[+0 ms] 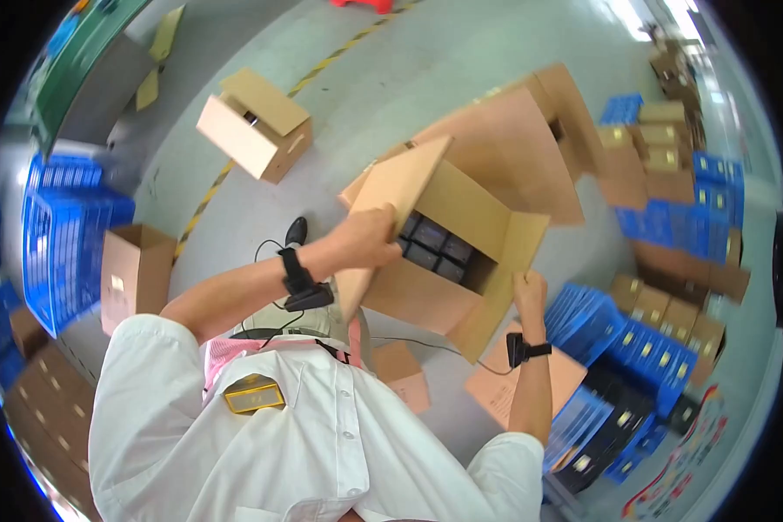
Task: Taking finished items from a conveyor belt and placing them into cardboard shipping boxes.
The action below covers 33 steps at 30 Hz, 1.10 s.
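Observation:
An open cardboard box (pixel 422 303) is tilted in front of my body, with its flaps spread. Several dark, square-topped items (pixel 430 235) sit in rows inside it, leaving part of the bottom uncovered. My left hand (pixel 370 237) is closed on the box's left flap (pixel 409 183), its fingers at the flap's edge. On the other side, my right hand (pixel 531 296) pinches the outer edge of the right flap (pixel 506 283). A black strapped device (pixel 300 280) is on my left wrist, and another black device (pixel 520 350) is on my right.
Large brown cartons (pixel 505 130) stand just beyond the box. Another open carton (pixel 257 135) lies on the floor at the far left, near yellow-black tape (pixel 204 211). Blue crates (pixel 70 244) and a carton (pixel 135 274) stand left; more blue crates (pixel 583 322) are stacked right.

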Tool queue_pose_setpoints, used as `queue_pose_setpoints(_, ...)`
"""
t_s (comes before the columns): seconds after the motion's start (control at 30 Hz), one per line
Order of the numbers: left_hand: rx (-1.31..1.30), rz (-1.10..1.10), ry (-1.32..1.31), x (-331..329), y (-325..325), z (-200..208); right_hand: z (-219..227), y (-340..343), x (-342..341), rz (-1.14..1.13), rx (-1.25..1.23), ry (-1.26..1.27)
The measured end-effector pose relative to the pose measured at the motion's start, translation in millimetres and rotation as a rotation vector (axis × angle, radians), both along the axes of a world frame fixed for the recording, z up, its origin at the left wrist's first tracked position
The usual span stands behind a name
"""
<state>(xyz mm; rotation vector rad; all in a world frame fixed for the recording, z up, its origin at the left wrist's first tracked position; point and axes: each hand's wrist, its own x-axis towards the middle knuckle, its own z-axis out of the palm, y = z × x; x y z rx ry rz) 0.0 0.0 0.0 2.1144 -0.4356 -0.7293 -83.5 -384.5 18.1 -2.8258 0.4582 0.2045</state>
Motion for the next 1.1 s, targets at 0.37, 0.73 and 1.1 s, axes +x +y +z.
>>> queue_pose_setpoints(0.37, -0.159, -0.038, 0.148, -57.9, 9.3, -1.9, 35.7, 40.8, 18.1, 0.059, -0.008, -0.016)
queue_pose_setpoints(0.73, -0.334, -0.036, 0.871, -89.3, 14.3, -17.2, 51.9, 53.7, 50.0, 0.371, -0.054, 0.052)
queue_pose_setpoints(1.1, -0.522, -0.029, 1.422, -115.4, -74.1, -13.3, 52.2, 70.5, 143.4, 0.529, -0.095, 0.009)
